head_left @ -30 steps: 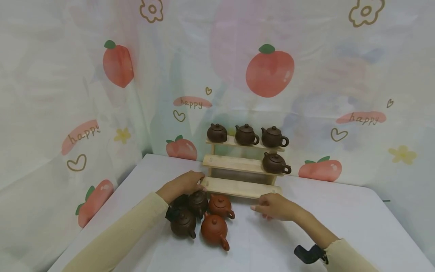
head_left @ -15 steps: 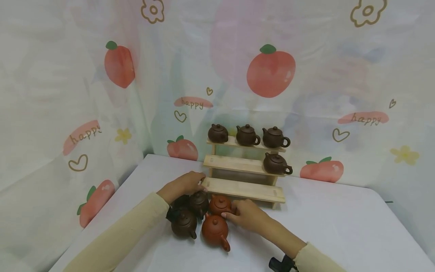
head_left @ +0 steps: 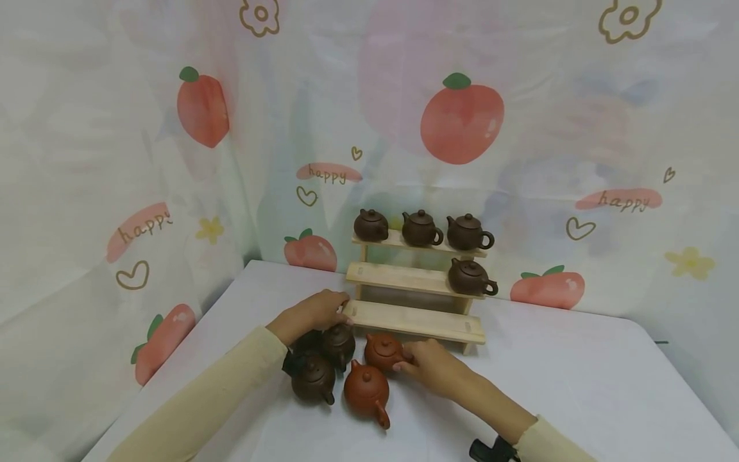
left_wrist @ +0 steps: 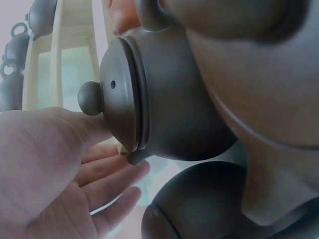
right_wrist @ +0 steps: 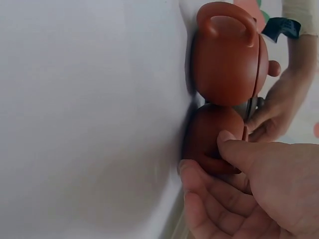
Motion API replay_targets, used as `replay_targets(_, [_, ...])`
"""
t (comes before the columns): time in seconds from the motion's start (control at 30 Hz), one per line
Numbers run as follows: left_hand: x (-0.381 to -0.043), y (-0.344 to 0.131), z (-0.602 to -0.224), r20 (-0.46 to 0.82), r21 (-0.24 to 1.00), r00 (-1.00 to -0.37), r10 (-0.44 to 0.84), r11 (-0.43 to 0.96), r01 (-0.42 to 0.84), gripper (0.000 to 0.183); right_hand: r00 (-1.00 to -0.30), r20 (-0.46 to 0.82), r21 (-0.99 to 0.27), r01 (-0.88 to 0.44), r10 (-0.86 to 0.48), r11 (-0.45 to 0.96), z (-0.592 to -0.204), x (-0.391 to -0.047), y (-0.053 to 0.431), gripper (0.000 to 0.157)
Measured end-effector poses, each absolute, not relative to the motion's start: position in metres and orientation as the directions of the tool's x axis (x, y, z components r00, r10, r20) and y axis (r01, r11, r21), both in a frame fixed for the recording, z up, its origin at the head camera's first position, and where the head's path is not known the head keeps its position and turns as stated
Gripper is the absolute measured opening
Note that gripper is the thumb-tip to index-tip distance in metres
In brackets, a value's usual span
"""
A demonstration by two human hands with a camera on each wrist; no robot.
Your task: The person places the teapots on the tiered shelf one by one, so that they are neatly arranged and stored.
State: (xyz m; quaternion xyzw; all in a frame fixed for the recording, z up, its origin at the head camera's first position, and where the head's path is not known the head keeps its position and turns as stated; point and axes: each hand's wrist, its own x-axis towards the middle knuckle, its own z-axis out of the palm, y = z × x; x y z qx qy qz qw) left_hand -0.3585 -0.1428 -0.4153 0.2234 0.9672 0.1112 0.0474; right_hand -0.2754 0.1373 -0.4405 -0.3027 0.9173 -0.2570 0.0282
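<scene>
A small reddish-brown teapot (head_left: 382, 352) stands in front of the wooden tiered stand (head_left: 412, 319). My right hand (head_left: 435, 367) pinches its handle between thumb and fingers, as the right wrist view also shows. My left hand (head_left: 312, 314) grips the left end of the stand's lowest step. In the left wrist view, its thumb passes behind the lid knob of a dark brown teapot (left_wrist: 169, 89), and other fingers extend below. A second reddish-brown teapot (head_left: 366, 390) sits just in front of the first. Another dark teapot (head_left: 313, 380) stands to its left, partly under my left wrist.
Three dark teapots, one of them the middle teapot (head_left: 421, 229), line the stand's top step. One more dark teapot (head_left: 469, 277) sits at the right end of the middle step. The white table (head_left: 554, 378) backs onto a fruit-printed cloth (head_left: 462, 125).
My right hand came left from beside the stand's right end and took the rear reddish-brown teapot's handle. That teapot has shifted slightly right. My left hand stays on the stand.
</scene>
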Motion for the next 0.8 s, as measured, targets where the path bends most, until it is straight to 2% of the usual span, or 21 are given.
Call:
replay_targets(0.47, [-0.355,-0.141,-0.409,-0.07,0.244,-0.908,0.414,0.889,0.386,0.035,-0.824,0.099,-0.499,-0.526,-0.558,0.689,-0.447,-0.262,0.163,0.027])
replay_targets(0.8, [-0.355,-0.139,-0.41,-0.061,0.235,-0.901,0.43,0.883,0.405,0.034,-0.801,0.123,-0.486,-0.563,-0.585,0.669,-0.452,-0.258,0.164,0.018])
